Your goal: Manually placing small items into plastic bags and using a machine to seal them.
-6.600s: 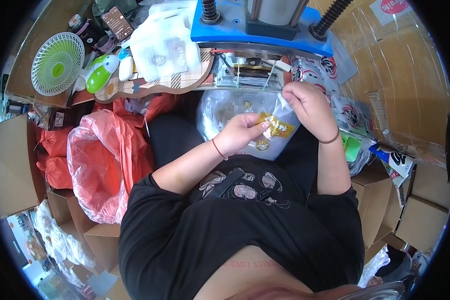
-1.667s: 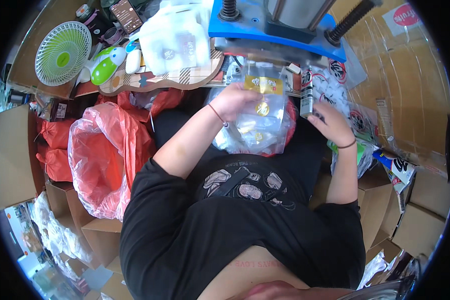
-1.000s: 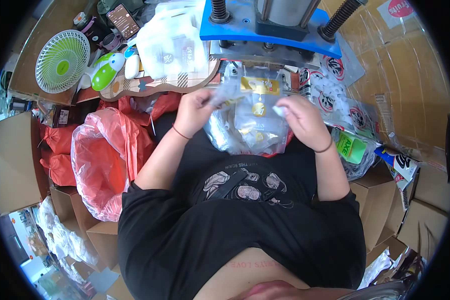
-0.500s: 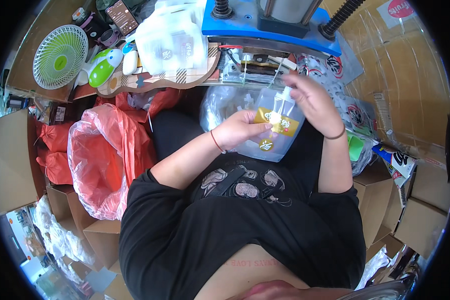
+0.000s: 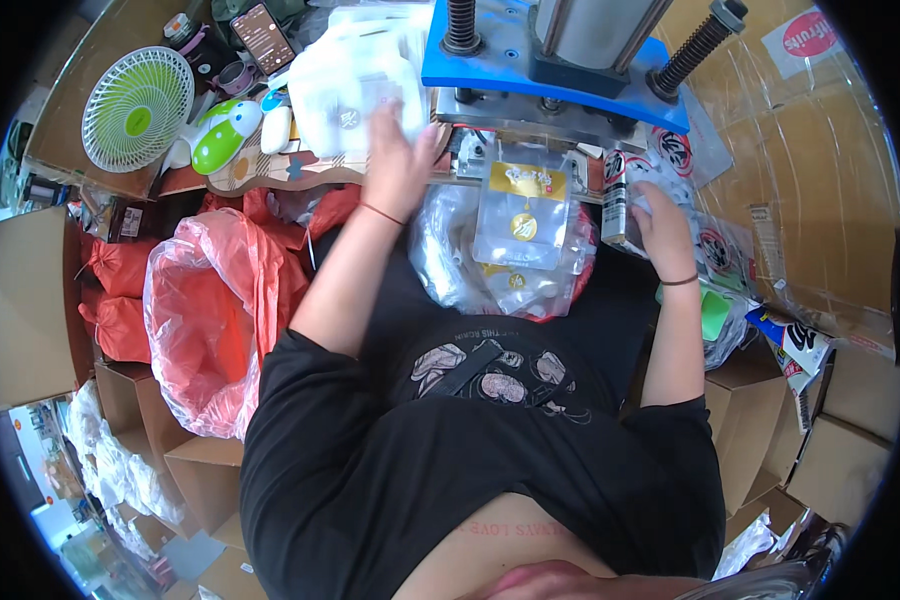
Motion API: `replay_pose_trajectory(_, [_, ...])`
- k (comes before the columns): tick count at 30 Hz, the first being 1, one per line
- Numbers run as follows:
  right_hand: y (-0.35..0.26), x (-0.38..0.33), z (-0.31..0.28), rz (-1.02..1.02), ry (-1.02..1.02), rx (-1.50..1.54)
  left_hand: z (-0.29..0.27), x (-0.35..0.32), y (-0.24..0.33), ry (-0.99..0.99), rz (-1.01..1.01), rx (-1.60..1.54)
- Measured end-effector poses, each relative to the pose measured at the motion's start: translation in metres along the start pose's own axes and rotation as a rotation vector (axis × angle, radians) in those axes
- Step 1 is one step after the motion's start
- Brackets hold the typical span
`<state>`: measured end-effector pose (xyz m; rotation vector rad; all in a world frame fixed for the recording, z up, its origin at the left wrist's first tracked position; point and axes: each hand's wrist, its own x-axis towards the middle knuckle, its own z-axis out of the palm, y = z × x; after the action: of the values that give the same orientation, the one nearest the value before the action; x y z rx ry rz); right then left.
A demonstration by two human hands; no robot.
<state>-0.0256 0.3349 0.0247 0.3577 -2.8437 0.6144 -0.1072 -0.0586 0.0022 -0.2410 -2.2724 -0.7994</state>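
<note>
A clear pouch (image 5: 523, 212) with a gold label and round gold emblem lies flat, its top edge against the front of the blue press (image 5: 560, 85). More clear pouches (image 5: 450, 250) are bunched beneath it. My left hand (image 5: 400, 155), slightly blurred, hovers with fingers apart and empty at the near edge of a stack of frosted pouches (image 5: 355, 90). Over the white plastic pieces (image 5: 660, 165) beside the press is my right hand (image 5: 663, 232). Its fingers are bent together, and what they hold, if anything, I cannot make out.
A red bag-lined bin (image 5: 210, 330) stands at my left. Behind it on the bench are a green and white fan (image 5: 138, 108), a phone (image 5: 262, 38) and a white mouse (image 5: 276, 130). A tall cardboard wall (image 5: 790, 150) closes the right side; a green container (image 5: 713, 313) sits below it.
The pouch has left my left hand and now lies at the press. My left hand has moved up and left to the stack; my right has moved right and down, away from the spout.
</note>
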Motion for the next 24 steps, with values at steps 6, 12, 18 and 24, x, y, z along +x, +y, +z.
replay_pose_trajectory(6, [-0.022,-0.004,-0.03,0.196,0.089,0.155,-0.041,-0.031,-0.053,-0.38,0.177,0.098])
replay_pose_trajectory(12, [-0.109,0.006,-0.02,0.131,0.013,0.438,-0.057,-0.035,0.005,-0.594,-0.445,-0.573])
replay_pose_trajectory(18, [-0.132,0.036,-0.017,-0.057,0.036,0.616,-0.041,-0.054,0.063,-0.757,-0.489,-0.843])
replay_pose_trajectory(24, [-0.121,0.043,-0.025,-0.123,-0.108,0.476,-0.038,-0.065,0.097,-0.907,-0.738,-1.235])
